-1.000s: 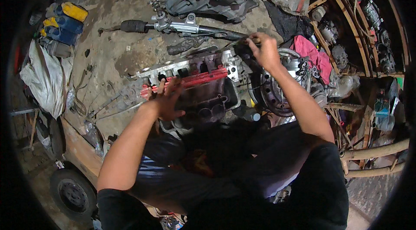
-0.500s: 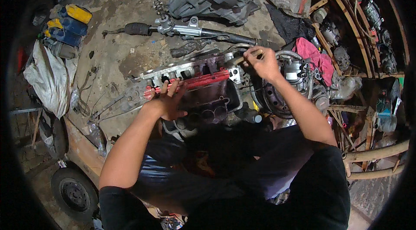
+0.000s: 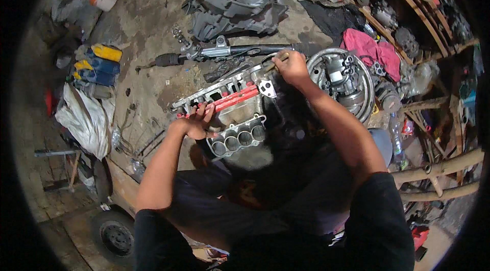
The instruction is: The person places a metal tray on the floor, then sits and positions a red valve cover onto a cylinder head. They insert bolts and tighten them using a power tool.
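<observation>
Engine casting (image 3: 240, 111) of dull metal sits in the middle, just beyond the person's dark-clad legs (image 3: 306, 194), its right end farther off than its left. Off to the near left is a black-tyred wheel (image 3: 114, 238). Nearest on the casting is a flange (image 3: 239, 140) with four round openings; beyond it runs a red bar (image 3: 232, 101). The left hand (image 3: 195, 126) lies over the bar's left part, fingers spread open, thumb toward the flange. Farther right, the right hand (image 3: 292, 68) has its fingers closed round a brownish handle (image 3: 270, 67) slanting over the casting's right end; I cannot tell whether it touches the metal. Just right of that hand are ringed metal parts (image 3: 337, 75). Beyond, a long metal rod (image 3: 217, 52) crosses the floor, with a pink cloth (image 3: 374, 52) to its right. Farther still lies crumpled grey plastic (image 3: 229, 8).
</observation>
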Demonstrator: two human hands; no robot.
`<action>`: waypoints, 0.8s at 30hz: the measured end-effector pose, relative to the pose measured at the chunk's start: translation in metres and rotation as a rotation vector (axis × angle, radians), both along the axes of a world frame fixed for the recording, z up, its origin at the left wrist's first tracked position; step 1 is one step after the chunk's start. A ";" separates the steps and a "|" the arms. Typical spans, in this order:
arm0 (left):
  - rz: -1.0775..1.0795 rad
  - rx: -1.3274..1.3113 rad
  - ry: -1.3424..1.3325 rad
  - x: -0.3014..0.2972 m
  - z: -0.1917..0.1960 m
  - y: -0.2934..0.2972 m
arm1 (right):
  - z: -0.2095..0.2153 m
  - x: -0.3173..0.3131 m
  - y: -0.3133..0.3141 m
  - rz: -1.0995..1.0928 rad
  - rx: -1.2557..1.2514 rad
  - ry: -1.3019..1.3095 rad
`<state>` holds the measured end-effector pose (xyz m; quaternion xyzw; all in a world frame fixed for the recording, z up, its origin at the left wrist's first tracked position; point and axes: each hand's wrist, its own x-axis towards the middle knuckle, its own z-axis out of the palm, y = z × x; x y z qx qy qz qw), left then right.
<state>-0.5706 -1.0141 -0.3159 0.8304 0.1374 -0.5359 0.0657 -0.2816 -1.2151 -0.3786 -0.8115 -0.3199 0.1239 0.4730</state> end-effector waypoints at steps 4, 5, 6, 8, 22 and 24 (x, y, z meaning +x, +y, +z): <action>0.004 0.066 0.004 0.004 -0.002 -0.008 | 0.010 0.007 0.002 -0.006 0.061 0.146; 0.010 0.074 0.017 0.006 0.000 -0.010 | 0.013 0.004 0.003 0.032 0.089 0.333; 0.018 0.081 0.027 0.009 0.005 -0.013 | 0.005 0.000 0.002 0.194 -0.075 0.163; 0.038 0.086 0.031 0.012 0.008 -0.017 | -0.004 -0.014 0.003 0.092 -0.032 0.215; 0.063 0.029 -0.025 0.000 0.001 -0.007 | 0.025 -0.002 0.010 0.009 -0.151 -0.103; 0.077 0.027 -0.014 0.001 0.006 -0.011 | 0.043 0.003 0.015 -0.017 -0.129 -0.134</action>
